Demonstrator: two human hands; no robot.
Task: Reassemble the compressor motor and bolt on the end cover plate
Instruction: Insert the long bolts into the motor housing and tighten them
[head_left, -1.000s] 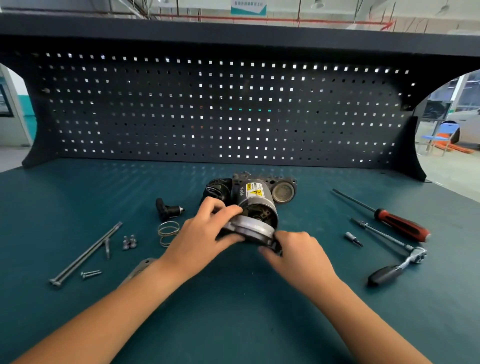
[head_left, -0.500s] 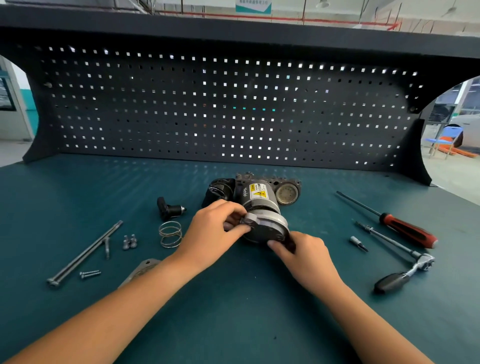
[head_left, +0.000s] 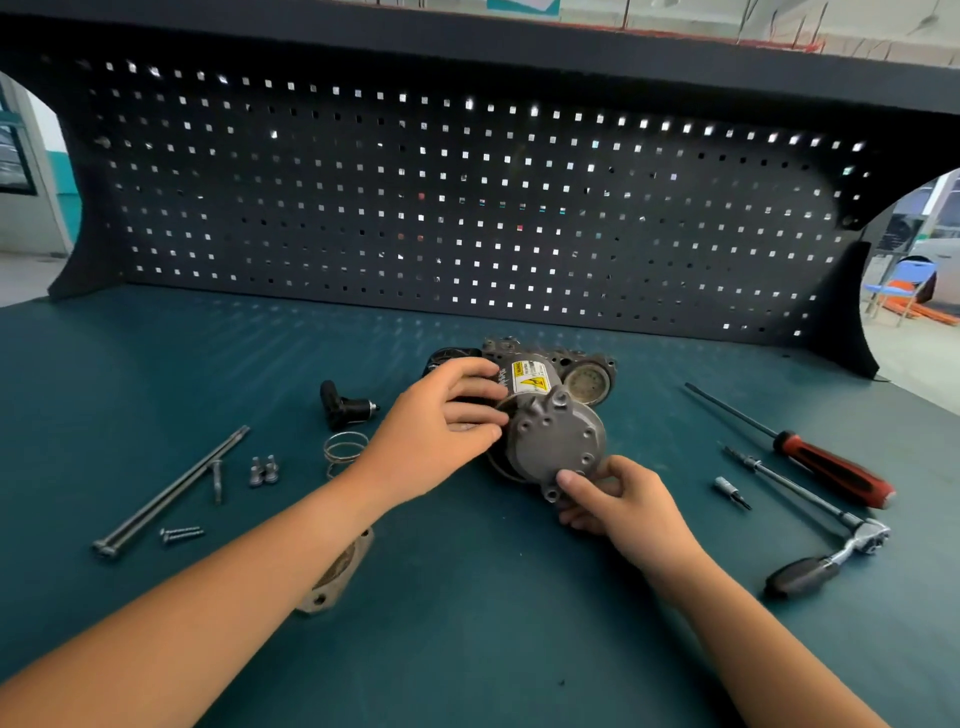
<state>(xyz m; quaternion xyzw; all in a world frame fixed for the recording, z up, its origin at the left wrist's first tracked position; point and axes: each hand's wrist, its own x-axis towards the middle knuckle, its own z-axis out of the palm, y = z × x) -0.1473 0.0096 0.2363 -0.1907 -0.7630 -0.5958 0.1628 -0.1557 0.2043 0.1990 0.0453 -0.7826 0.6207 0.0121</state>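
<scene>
The compressor motor (head_left: 530, 376), a dark cylinder with a yellow warning label, lies on the green bench. A grey round end cover plate (head_left: 558, 441) stands against its near end, face towards me. My left hand (head_left: 441, 431) lies against the motor's left side, its fingers reaching the cover's left rim. My right hand (head_left: 613, 499) pinches the cover's lower lug between thumb and fingers. Two long bolts (head_left: 171, 491) lie at the left, with short screws (head_left: 182, 532) and two small bolts (head_left: 264, 470) near them.
A wire spring (head_left: 344, 451) and a black fitting (head_left: 343, 405) lie left of the motor. A flat metal bracket (head_left: 337, 574) shows under my left forearm. On the right lie a red-handled screwdriver (head_left: 826, 465), a ratchet with extension (head_left: 831, 551) and a small bit (head_left: 730, 491). A black pegboard (head_left: 467, 208) backs the bench.
The cover plate has swung from lying flat and tilted to standing upright against the motor's end. My left hand shifted to the motor's side; my right hand moved under the cover.
</scene>
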